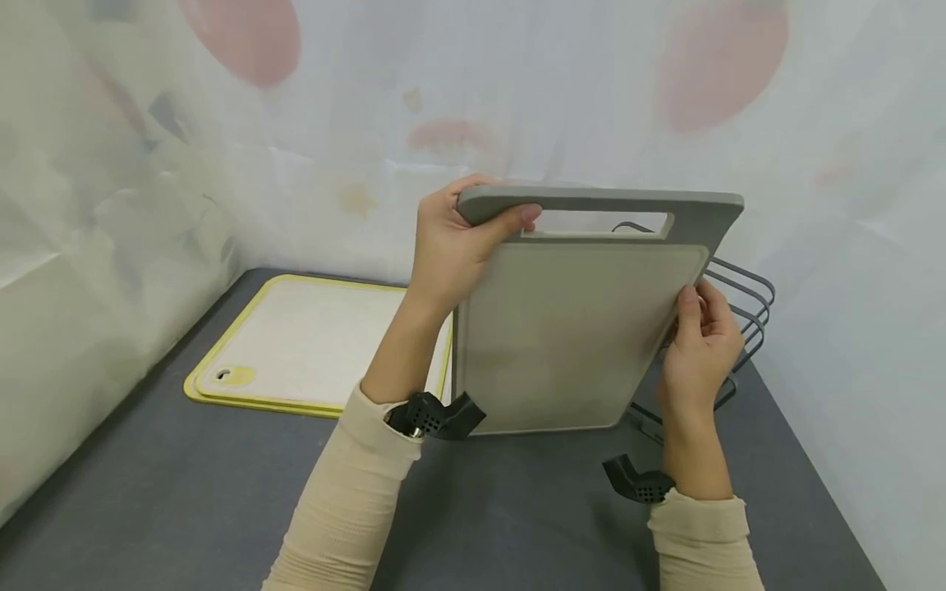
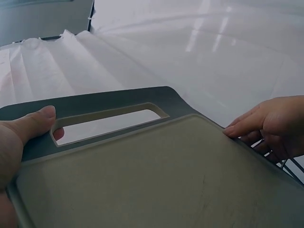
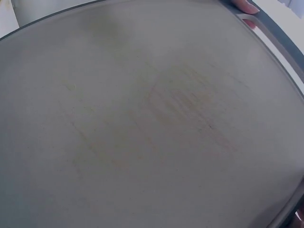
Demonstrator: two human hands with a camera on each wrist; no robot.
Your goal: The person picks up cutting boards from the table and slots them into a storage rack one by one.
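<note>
- Standing upright between both hands, the grey cutting board (image 1: 576, 336) has its handle slot at the top and its lower edge at or just above the dark countertop (image 1: 222, 492); I cannot tell whether they touch.
- The left hand (image 1: 451, 246) grips the board's top left corner, thumb hooked over the handle bar into the slot.
- The right hand (image 1: 698, 345) pinches the board's right edge lower down, thumb on the front face, fingers curled behind.
- Just behind the right hand and the board stands a grey wire rack (image 1: 746, 304), its looped bars showing past the right edge.
- Left of the left forearm, yellow-rimmed white cutting boards (image 1: 310, 345) lie flat on the countertop.
- A pale patterned curtain (image 1: 517, 98) hangs beyond both hands.
</note>
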